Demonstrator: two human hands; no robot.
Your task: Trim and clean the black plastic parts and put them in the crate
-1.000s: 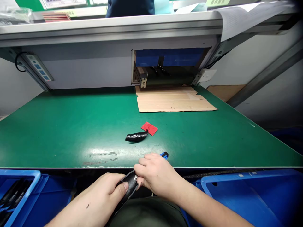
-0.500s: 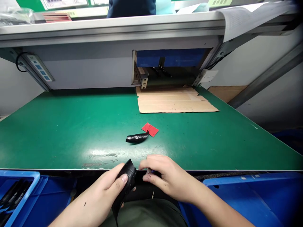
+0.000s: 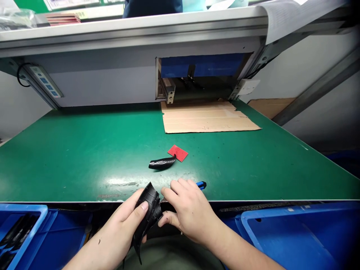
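Just the head cam on my feed, so here's what I've got. My left hand [image 3: 129, 217] is wrapped pretty snugly around a black, curved, shell-like piece that looks like plastic [image 3: 146, 204], thumb pressed on its inner face, and it's held up off the green-topped bench [image 3: 84, 150] just past the near edge. My right hand [image 3: 188, 204] is right beside it, fingers curled over a slim tool with a blue-and-black end [image 3: 201, 185] sticking out behind the knuckles. Thumb's a bit apart from the index finger. Can't tell if the tool's tip actually touches the black piece.

Out on the bench there's a glossy black curved part with ribbed sides [image 3: 162, 163], its thin end over a small red rectangular card [image 3: 181, 153]. Further back lies a flat brown cardboard sheet [image 3: 208, 120]. Blue plastic bin with dark parts inside [image 3: 24, 207] on the left, another blue plastic bin [image 3: 281, 210] on the right.
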